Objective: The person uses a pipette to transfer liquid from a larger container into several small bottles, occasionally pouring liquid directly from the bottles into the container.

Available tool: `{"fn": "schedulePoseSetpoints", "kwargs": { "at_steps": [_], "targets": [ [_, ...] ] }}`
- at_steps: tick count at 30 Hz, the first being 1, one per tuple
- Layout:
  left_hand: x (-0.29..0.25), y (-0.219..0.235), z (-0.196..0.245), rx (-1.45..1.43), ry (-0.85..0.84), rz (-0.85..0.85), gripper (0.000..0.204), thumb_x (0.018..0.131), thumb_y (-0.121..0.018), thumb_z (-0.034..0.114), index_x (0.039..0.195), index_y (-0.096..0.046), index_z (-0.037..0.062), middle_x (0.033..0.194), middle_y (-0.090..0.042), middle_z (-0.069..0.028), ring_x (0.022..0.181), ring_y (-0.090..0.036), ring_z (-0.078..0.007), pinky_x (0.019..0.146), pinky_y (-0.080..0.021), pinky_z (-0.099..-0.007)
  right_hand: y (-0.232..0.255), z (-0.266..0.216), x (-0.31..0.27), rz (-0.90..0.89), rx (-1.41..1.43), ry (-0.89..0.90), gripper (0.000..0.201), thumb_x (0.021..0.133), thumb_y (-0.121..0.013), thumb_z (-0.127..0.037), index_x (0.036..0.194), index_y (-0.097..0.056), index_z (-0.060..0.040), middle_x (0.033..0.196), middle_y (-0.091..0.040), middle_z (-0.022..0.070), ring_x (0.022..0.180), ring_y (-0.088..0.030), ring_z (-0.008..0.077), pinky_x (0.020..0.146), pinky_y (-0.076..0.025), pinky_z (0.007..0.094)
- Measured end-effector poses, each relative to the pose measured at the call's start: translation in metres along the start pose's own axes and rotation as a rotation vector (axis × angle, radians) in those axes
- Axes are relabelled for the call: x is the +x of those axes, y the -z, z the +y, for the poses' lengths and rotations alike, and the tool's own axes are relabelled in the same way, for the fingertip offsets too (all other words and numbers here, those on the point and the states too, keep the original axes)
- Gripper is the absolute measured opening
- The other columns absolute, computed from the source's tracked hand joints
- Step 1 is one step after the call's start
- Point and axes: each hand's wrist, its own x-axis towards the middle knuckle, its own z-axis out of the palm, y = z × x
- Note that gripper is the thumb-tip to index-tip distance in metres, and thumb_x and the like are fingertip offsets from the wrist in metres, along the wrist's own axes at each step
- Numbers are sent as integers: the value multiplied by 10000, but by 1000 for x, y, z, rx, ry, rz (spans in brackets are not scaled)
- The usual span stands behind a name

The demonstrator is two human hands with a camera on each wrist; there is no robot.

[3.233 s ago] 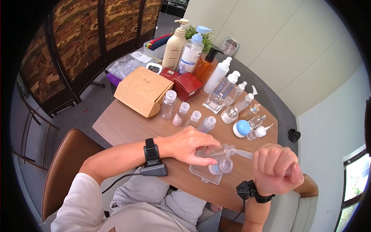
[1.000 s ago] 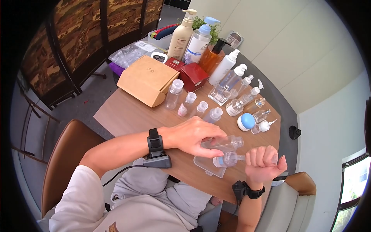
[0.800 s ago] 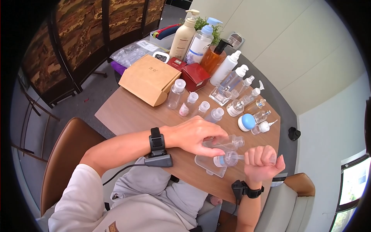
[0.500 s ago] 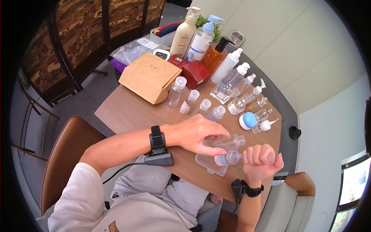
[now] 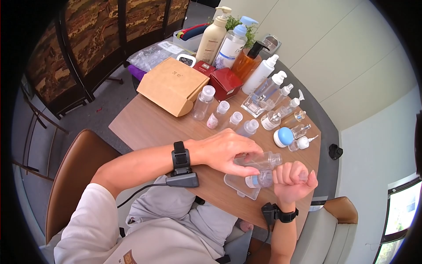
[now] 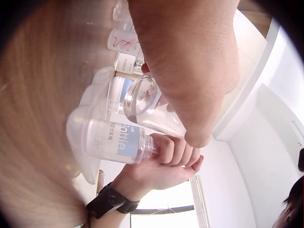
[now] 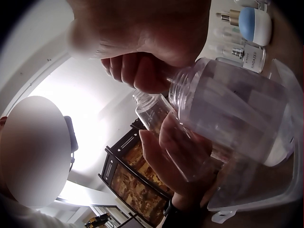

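Note:
My left hand (image 5: 226, 152) grips a clear, uncapped plastic bottle (image 5: 269, 160) that lies nearly sideways, its mouth toward the right. Just below it, a small clear bottle with a blue-and-white label (image 6: 126, 142) stands uncapped on a clear plastic case (image 5: 241, 189). My right hand (image 5: 293, 181) is curled in a fist around a clear plastic dropper (image 5: 303, 176), most of which the fingers hide. Through the bottle wall in the right wrist view, the dropper's stem (image 7: 232, 99) shows slanting inside the labelled bottle. The fist sits right at that bottle's mouth.
Several small capped bottles (image 5: 203, 103) stand beyond the left hand. A blue-lidded jar (image 5: 283, 137), spray bottles and tall pump bottles (image 5: 212, 39) line the table's far right side. A cardboard box (image 5: 173, 86) and red boxes (image 5: 225, 83) are at the back left.
The right hand has come left and down from beside the left hand's bottle to the labelled bottle, and the dropper has sunk deeper into it. The left hand keeps its hold.

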Motion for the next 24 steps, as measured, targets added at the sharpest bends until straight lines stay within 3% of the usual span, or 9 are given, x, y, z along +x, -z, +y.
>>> {"fn": "schedulePoseSetpoints", "kwargs": {
  "at_steps": [24],
  "targets": [
    [1,0,0,-9,0,-3,373,778,-813,273,1042,-672,51,708,-623,-7,494,-525,-139,452,-413,-285,0,4,-1,7,-5,2,542,975,-334,-535,610,-312,-135,517,-283,-50,457,-212,103,458,-186,296]
  ]
}}
